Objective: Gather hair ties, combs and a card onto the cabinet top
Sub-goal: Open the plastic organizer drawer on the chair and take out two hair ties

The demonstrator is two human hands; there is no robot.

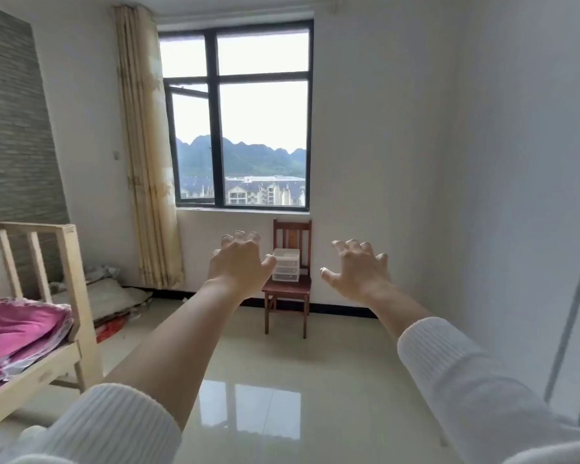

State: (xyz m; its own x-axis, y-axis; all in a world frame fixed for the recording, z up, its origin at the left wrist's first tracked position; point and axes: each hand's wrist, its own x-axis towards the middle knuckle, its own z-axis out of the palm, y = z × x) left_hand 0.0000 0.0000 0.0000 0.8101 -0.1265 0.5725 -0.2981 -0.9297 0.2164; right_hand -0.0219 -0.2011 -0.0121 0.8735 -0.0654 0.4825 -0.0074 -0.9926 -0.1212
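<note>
While stretched forward, left hand and right hand, each grip splayed, empty.

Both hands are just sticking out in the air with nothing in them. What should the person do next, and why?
Probably walk toward the small clear drawer cabinet on the wooden chair under the window. The left hand and right hand are open, empty and raised in mid-air, with bare floor between the person and the chair. No hair ties, combs or card show from here, so getting closer seems the first step.
</note>
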